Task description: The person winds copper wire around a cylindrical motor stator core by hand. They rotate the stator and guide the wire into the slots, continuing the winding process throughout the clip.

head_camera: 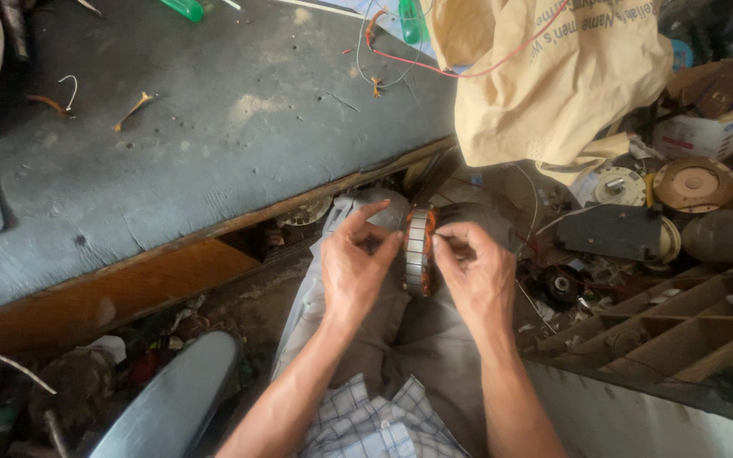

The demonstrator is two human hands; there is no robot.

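- Both hands hold a round motor stator (419,251) between them, above the person's lap; it stands on its edge, metal rim toward the camera, copper windings visible at its sides.
- Left hand (355,267) pinches the stator's left side with the fingers, while the index finger is lifted and points up.
- Right hand (473,270) presses its fingertips on the right side.
- A grey workbench (171,161) lies beyond the hands, with small wire pieces (133,108) on it.
- A beige cloth bag (553,76) hangs over the bench edge, near a wooden tray (663,326) at the right.
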